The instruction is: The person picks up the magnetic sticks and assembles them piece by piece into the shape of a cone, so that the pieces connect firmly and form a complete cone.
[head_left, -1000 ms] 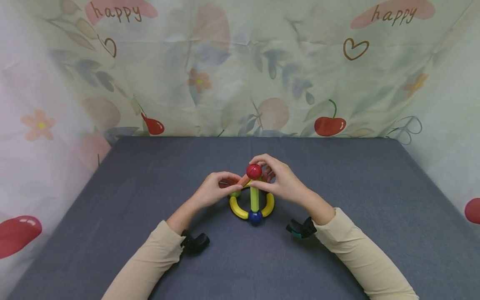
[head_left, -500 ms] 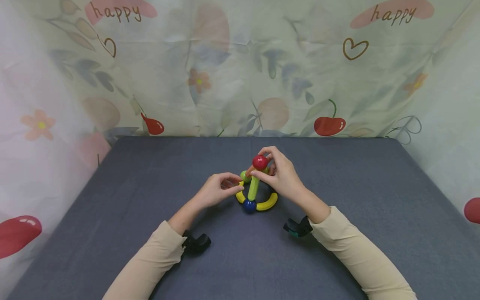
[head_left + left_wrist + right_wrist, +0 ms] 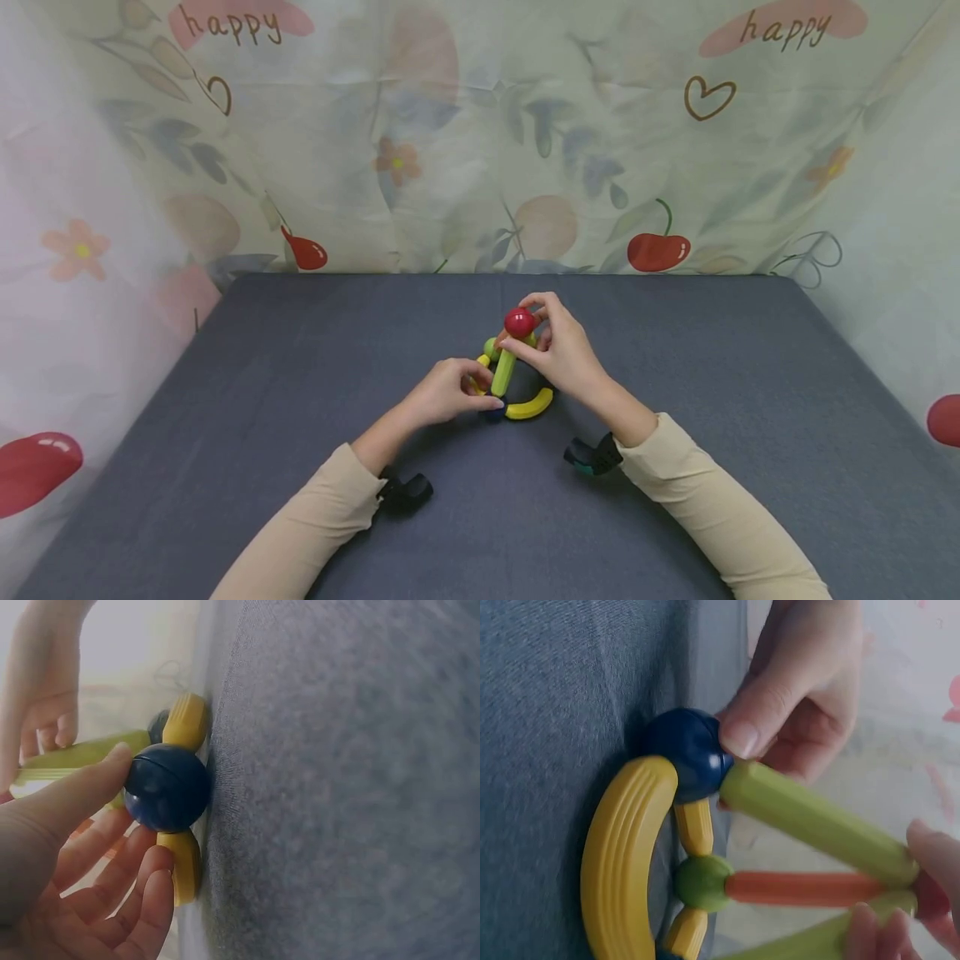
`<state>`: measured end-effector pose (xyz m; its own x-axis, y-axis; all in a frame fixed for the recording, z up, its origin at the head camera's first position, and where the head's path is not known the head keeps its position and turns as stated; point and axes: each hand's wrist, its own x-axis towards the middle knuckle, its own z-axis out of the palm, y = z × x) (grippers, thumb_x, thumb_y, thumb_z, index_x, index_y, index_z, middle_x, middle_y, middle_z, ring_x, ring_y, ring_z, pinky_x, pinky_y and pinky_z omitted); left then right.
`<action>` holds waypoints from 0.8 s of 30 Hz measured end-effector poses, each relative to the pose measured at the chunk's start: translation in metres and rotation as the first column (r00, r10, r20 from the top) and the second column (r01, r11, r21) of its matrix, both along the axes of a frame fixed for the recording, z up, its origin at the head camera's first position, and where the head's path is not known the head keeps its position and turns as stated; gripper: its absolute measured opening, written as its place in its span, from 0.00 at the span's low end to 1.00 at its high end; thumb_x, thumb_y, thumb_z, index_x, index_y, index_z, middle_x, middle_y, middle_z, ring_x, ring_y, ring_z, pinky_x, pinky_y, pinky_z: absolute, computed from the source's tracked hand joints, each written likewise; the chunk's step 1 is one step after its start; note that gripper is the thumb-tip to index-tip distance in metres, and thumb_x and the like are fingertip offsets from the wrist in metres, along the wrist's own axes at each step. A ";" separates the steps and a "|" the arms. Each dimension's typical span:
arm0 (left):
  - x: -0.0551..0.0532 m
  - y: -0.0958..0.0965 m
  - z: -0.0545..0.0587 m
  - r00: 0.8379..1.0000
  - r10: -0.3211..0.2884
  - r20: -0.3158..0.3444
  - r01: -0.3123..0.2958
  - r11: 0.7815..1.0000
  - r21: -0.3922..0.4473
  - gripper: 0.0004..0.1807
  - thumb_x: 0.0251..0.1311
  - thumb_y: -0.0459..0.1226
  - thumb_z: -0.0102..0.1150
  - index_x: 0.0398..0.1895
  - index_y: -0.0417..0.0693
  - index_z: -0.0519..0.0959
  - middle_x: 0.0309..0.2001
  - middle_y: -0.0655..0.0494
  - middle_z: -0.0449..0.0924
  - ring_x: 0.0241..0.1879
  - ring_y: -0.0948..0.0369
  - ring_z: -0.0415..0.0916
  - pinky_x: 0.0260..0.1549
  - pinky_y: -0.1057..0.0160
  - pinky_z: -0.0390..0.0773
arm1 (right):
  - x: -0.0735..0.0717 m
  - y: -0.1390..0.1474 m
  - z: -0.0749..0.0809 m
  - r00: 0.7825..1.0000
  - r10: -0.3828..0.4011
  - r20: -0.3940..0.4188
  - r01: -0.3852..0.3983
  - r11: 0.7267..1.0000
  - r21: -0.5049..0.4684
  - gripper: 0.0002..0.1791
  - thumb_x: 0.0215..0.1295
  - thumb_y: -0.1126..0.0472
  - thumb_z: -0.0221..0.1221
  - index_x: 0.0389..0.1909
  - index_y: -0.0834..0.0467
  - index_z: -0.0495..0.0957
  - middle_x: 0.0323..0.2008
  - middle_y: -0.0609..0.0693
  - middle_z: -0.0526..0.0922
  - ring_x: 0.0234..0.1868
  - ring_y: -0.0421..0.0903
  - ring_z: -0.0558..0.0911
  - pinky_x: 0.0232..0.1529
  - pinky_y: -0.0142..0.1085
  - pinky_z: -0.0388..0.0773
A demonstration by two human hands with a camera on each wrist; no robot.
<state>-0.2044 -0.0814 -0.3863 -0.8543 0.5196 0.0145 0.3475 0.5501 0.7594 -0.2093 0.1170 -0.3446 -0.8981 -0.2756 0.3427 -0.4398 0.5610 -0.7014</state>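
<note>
A toy frame of balls and rods stands mid-table in the head view. Its base is a ring of yellow curved rods [image 3: 529, 405] joined by balls, among them a dark blue ball [image 3: 679, 750] and a green ball [image 3: 705, 883]. Light green rods [image 3: 817, 817] and an orange rod [image 3: 802, 888] slope up to a red ball [image 3: 519, 322] on top. My right hand [image 3: 564, 352] grips the frame at the red ball, thumb and fingers around its sides. With thumb and fingers, my left hand [image 3: 450, 390] pinches the blue ball [image 3: 169, 787], partly covering it in the head view.
The table has a dark grey cloth [image 3: 300, 350]. A patterned curtain [image 3: 480, 167] hangs behind its back edge and at both sides. Black wrist cameras, a left camera [image 3: 407, 493] and a right camera [image 3: 592, 456], sit under the sleeves.
The right hand has moved away from the person with the red ball, and the frame has turned and shifted back. The left hand has gone from near the green ball to the blue ball.
</note>
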 end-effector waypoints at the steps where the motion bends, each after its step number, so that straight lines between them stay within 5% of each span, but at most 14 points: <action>1: 0.000 0.000 0.000 1.000 0.006 0.004 -0.006 1.000 -0.001 0.14 0.51 0.41 0.68 0.38 0.42 0.81 0.35 0.50 0.81 0.25 0.66 0.73 0.27 0.72 0.74 | 0.000 0.002 0.000 1.000 0.010 0.023 -0.010 1.000 -0.001 0.29 0.55 0.56 0.66 0.54 0.57 0.64 0.39 0.57 0.76 0.20 0.43 0.71 0.23 0.30 0.71; 8: -0.001 -0.004 0.001 0.999 0.049 0.010 -0.049 0.999 0.003 0.14 0.52 0.38 0.67 0.40 0.41 0.81 0.35 0.49 0.80 0.27 0.64 0.75 0.27 0.71 0.75 | -0.003 0.020 -0.008 0.987 0.067 0.148 -0.079 0.994 0.078 0.26 0.58 0.57 0.64 0.55 0.60 0.68 0.42 0.58 0.77 0.25 0.42 0.77 0.27 0.32 0.75; 14: -0.002 -0.008 0.002 0.995 0.101 0.026 -0.101 0.995 -0.001 0.16 0.53 0.38 0.66 0.44 0.40 0.80 0.40 0.47 0.81 0.31 0.62 0.78 0.27 0.69 0.76 | -0.004 0.030 -0.019 0.984 0.085 0.158 -0.112 0.980 0.167 0.18 0.61 0.59 0.61 0.50 0.61 0.74 0.43 0.58 0.79 0.34 0.46 0.80 0.37 0.38 0.78; 24: -0.009 -0.010 -0.001 0.980 0.197 -0.001 -0.197 0.980 -0.038 0.16 0.55 0.40 0.64 0.45 0.42 0.81 0.45 0.47 0.82 0.41 0.55 0.80 0.37 0.62 0.80 | -0.009 0.038 -0.032 0.984 0.085 0.157 -0.116 0.973 0.201 0.14 0.61 0.61 0.60 0.47 0.62 0.76 0.41 0.58 0.80 0.37 0.49 0.81 0.38 0.39 0.79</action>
<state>-0.2137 -0.0912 -0.3869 -0.9399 0.3414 -0.0040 0.2277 0.6356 0.7377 -0.2182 0.1548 -0.3766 -0.8982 -0.4183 0.1349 -0.4026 0.6598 -0.6345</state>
